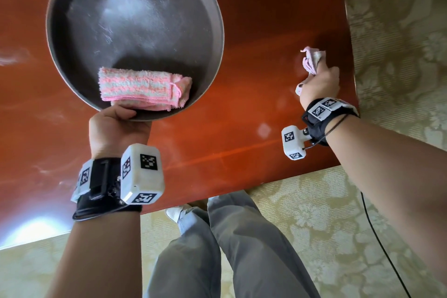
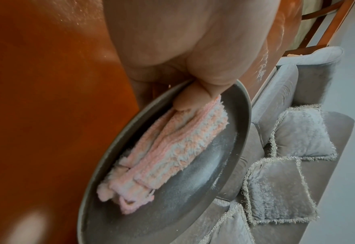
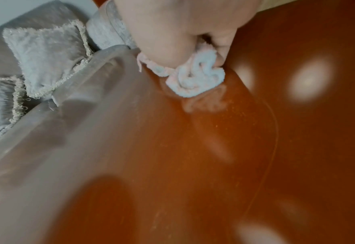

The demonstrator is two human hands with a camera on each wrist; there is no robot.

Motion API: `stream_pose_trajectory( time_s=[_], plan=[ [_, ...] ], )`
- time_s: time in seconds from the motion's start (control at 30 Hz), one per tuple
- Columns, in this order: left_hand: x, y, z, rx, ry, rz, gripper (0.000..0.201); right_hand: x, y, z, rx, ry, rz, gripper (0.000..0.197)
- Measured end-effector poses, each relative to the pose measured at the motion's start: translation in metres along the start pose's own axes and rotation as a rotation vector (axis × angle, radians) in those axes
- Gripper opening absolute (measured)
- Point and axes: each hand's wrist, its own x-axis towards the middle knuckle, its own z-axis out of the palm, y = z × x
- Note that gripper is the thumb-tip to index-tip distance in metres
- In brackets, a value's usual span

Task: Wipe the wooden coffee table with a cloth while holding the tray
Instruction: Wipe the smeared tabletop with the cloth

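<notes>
right hand point(image 1: 318, 84) fingers bunched round pink cloth point(image 1: 312, 60) on table point(image 1: 266, 31) near its right edge, unwiped wood lies left; left hand point(image 1: 116, 126) pinches tray point(image 1: 60, 60) rim, held above table, folded towel point(image 1: 142, 88) inside

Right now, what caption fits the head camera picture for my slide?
Left hand holds a round grey tray carrying a folded striped towel while the right hand wipes the wooden coffee table with a pink cloth.
</notes>
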Motion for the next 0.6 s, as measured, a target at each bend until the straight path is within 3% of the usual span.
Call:
stream_pose_trajectory(
  time_s=[0.1, 0.2, 0.27, 0.5, 0.6],
  plan=[
    [0.007, 0.001, -0.004, -0.035, 0.008, 0.006, 0.032, -0.002, -0.010, 0.006, 0.036, -0.130, -0.014, 0.055],
    [0.014, 0.005, -0.013, -0.045, 0.029, 0.025, 0.033, -0.013, -0.034, 0.018, -0.044, -0.070, -0.182, 0.065],
    [0.015, 0.008, -0.019, -0.043, 0.039, 0.030, 0.032, -0.031, -0.059, 0.027, -0.064, -0.107, -0.293, 0.070],
    [0.001, 0.026, -0.029, 0.004, 0.036, 0.073, 0.025, -0.131, -0.144, 0.061, -0.173, -0.391, -0.765, 0.048],
    [-0.004, 0.034, -0.037, 0.018, 0.050, 0.100, 0.026, -0.147, -0.158, 0.069, -0.191, -0.476, -0.799, 0.044]
  ],
)
